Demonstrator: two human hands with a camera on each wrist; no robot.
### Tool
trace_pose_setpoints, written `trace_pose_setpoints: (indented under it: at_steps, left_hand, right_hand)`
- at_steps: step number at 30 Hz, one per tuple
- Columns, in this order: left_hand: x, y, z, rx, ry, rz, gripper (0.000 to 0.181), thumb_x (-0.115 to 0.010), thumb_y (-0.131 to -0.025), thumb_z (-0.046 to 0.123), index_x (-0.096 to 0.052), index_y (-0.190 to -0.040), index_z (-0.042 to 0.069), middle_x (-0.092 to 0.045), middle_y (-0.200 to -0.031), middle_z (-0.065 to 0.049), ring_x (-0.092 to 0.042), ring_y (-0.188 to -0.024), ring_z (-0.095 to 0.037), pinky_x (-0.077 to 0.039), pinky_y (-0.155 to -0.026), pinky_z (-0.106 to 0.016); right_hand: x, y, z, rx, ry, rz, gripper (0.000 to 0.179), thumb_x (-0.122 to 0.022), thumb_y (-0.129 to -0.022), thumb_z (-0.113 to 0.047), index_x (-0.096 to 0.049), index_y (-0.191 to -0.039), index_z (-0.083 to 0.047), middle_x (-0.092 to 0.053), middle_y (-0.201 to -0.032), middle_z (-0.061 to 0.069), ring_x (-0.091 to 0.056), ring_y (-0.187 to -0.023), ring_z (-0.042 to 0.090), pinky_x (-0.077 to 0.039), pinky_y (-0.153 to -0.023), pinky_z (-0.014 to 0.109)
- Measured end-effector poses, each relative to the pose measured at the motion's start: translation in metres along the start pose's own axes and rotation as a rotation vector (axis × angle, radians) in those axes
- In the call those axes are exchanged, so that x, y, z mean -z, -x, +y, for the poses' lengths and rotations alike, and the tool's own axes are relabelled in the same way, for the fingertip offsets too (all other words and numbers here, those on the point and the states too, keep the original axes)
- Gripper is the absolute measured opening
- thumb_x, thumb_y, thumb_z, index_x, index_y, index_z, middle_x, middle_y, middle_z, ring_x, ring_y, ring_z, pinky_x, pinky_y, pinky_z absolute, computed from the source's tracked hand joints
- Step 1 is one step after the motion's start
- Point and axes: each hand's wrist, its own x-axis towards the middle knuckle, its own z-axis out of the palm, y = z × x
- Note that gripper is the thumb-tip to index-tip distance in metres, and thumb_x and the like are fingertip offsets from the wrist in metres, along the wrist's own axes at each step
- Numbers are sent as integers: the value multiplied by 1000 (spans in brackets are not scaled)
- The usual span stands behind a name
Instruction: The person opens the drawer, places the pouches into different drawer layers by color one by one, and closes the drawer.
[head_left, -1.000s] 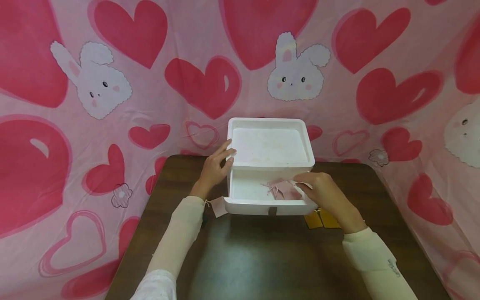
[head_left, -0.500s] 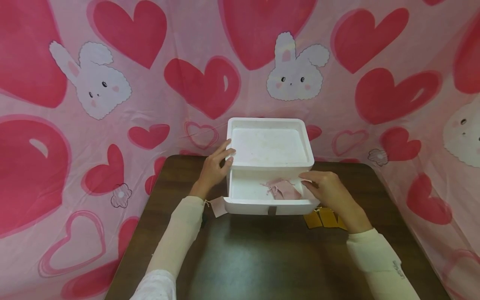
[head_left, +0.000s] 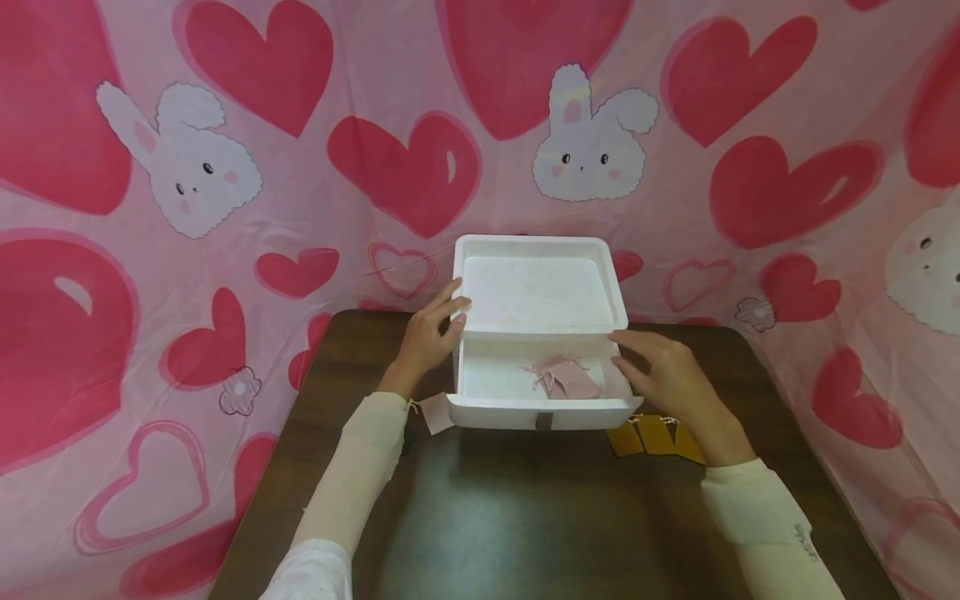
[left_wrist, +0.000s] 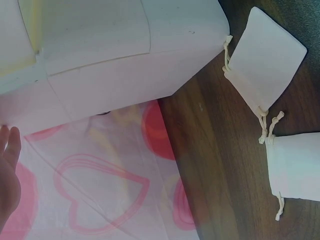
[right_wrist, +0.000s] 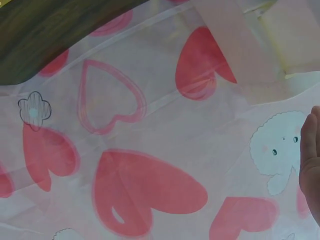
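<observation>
A white drawer box [head_left: 540, 292] stands at the back of the table with its front drawer [head_left: 543, 412] pulled out. Pink drawstring pouches [head_left: 570, 379] lie in the drawer's right part. My left hand [head_left: 429, 340] rests against the box's upper left side, fingers extended; only part of that hand shows at the left edge of the left wrist view. My right hand [head_left: 671, 379] is at the right side of the drawer, with thumb and fingers apart and nothing seen between them. Whether its fingertips touch the box is hard to tell.
White drawstring pouches [left_wrist: 267, 57] lie on the dark wooden table [head_left: 480, 517] left of the box. Several mustard-yellow pouches [head_left: 656, 435] lie to its right, partly under my right arm. A pink cloth [head_left: 420, 67] with hearts and rabbits hangs behind.
My right hand has drawn back rightward from above the pink pouches to the drawer's right side, uncovering more of the yellow pouches. The left hand has stayed in place.
</observation>
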Motion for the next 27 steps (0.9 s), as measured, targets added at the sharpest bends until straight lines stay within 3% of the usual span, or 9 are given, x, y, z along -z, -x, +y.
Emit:
trace_pose_setpoints:
  at_steps: [12,27]
  left_hand:
    - [0,0,0,-1,2,-2,31,-54,-95,26,-68,-119,14,-51,-149,-3,-55,-133,-23,-51,-99,-46]
    - [-1,-1,0,1,5,5,31,-54,-94,25,-69,-119,14,-52,-149,-3,-56,-132,-24,-50,-100,-46]
  right_hand:
    - [9,5,11,-67,62,49,48,-79,-77,-5,-66,-123,-4,-68,-122,20,-66,-110,40,-51,-91,55]
    - [17,25,46,-157,129,100,44,-74,-80,-6,-66,-122,-4,-68,-122,22,-65,-108,43,-49,-91,58]
